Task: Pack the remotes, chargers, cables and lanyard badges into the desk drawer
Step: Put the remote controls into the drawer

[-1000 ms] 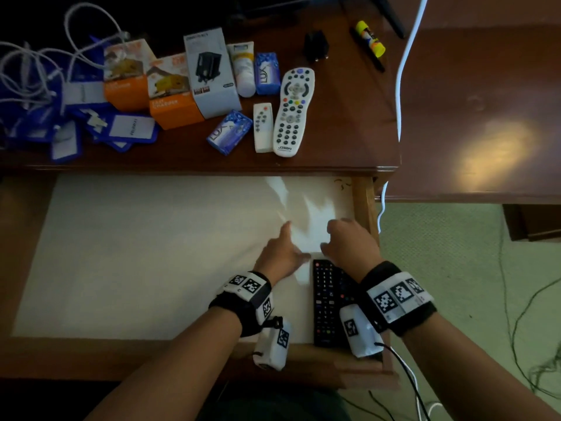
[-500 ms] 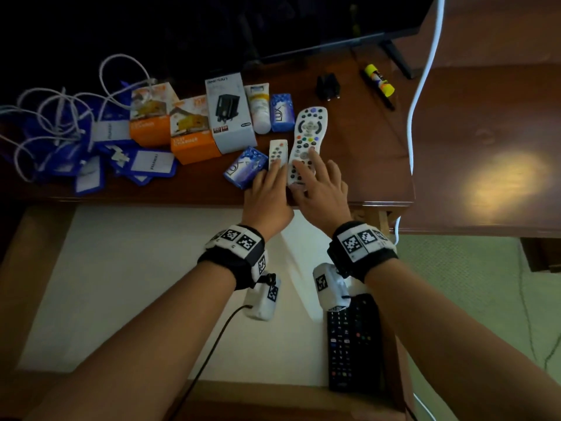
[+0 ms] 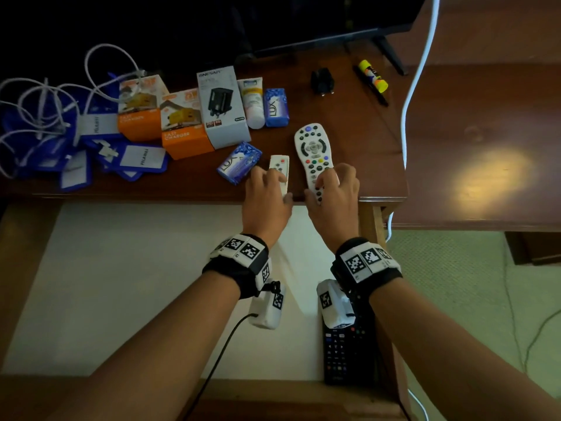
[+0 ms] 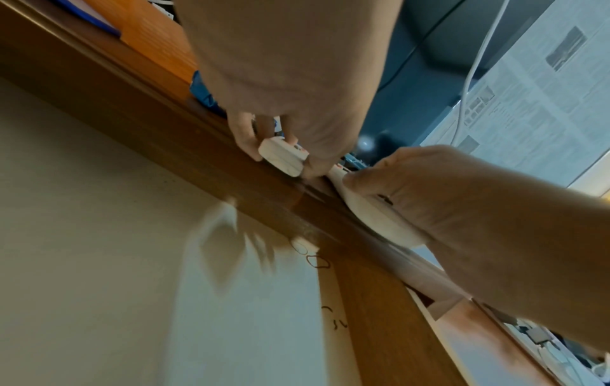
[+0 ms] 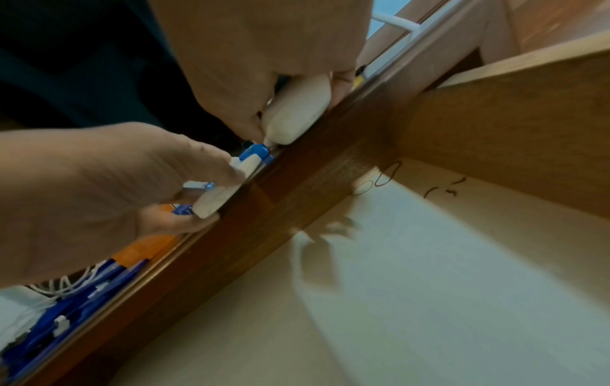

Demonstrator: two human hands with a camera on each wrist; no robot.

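Where the head view looks down on the desk (image 3: pixel 358 153), the left hand (image 3: pixel 267 196) curls its fingers round the near end of the small white remote (image 3: pixel 280 165), and the right hand (image 3: pixel 334 199) grips the near end of the large white remote (image 3: pixel 312 153). Both remotes lie at the desk's front edge, above the open drawer (image 3: pixel 39 238). A black remote (image 3: pixel 346 357) lies in the drawer's near right corner. Judged from their form, the remotes are rigid, light plastic shells with smooth backs; a grip across the narrow sides near the lower end should hold. The cables (image 3: pixel 39 107) are limp and tangled over the blue lanyard badges (image 3: pixel 142 158), so they will likely drag together if lifted. Legible print: "LUX" on two soap bars (image 3: pixel 239 162), "FAST CHARGER" on an orange charger box (image 3: pixel 182 126), "PELAWAT" on a badge card. The grey box's brand is too blurred to read reliably.

In the left wrist view, the left hand (image 4: pixel 280 86) pinches the small white remote (image 4: pixel 283 159) between thumb and fingers at the desk edge. The right hand (image 4: pixel 439 198) covers the large white remote (image 4: pixel 376 219). Handwriting on the drawer's side wall is illegible.

In the right wrist view, the right hand (image 5: pixel 264 60) clamps the large white remote (image 5: pixel 297 112) by its sides, its end overhanging the edge. The left hand (image 5: pixel 109 188) holds the small white remote (image 5: pixel 217 196).
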